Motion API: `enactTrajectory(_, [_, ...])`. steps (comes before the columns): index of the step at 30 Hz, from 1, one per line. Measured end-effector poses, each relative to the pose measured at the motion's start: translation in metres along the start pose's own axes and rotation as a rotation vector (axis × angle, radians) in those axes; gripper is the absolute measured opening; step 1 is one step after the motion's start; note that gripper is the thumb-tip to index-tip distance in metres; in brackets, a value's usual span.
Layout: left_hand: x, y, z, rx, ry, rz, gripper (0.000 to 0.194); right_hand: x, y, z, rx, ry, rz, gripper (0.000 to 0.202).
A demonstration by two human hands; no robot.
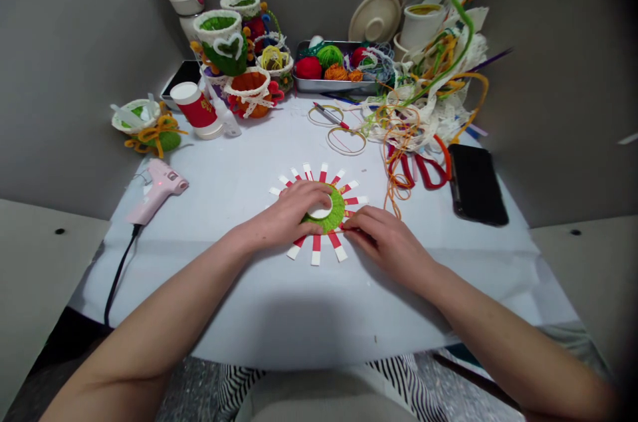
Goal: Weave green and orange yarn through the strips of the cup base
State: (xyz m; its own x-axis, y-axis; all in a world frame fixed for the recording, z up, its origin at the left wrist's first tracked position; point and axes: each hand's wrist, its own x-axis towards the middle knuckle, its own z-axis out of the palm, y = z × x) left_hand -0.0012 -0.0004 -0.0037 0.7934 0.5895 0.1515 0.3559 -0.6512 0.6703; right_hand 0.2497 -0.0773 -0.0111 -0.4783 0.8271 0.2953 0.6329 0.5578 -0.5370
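A paper cup cut into a flat ring of red and white strips lies on the table, with green yarn woven around its white round centre. My left hand presses on its left side, fingers over the green weave and thumb at the lower edge. At the right edge, my right hand is closed in a pinch on a thin orange yarn, close to the strips. That yarn trails from a tangle at the back right. The right fingertips partly hide the pinched part.
A pink glue gun lies at the left. Woven cups, a red-and-white paper cup and a tray of yarn balls stand behind. Red-handled scissors, a black phone and a pen lie beyond my right hand.
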Motion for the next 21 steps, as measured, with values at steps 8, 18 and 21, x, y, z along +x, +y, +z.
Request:
enactTrajectory(8, [-0.001, -0.002, -0.001, 0.006, -0.018, 0.007, 0.035, -0.022, -0.008, -0.003, -0.01, 0.042, 0.028, 0.011])
enactTrajectory(18, [0.0, -0.003, -0.004, -0.039, -0.045, 0.035, 0.029, -0.047, -0.015, -0.006, -0.148, 0.067, -0.053, 0.023])
enactTrajectory(21, [0.0, -0.004, -0.004, -0.049, -0.049, 0.048, 0.029, -0.055, -0.017, -0.004, -0.198, 0.048, -0.096, 0.02])
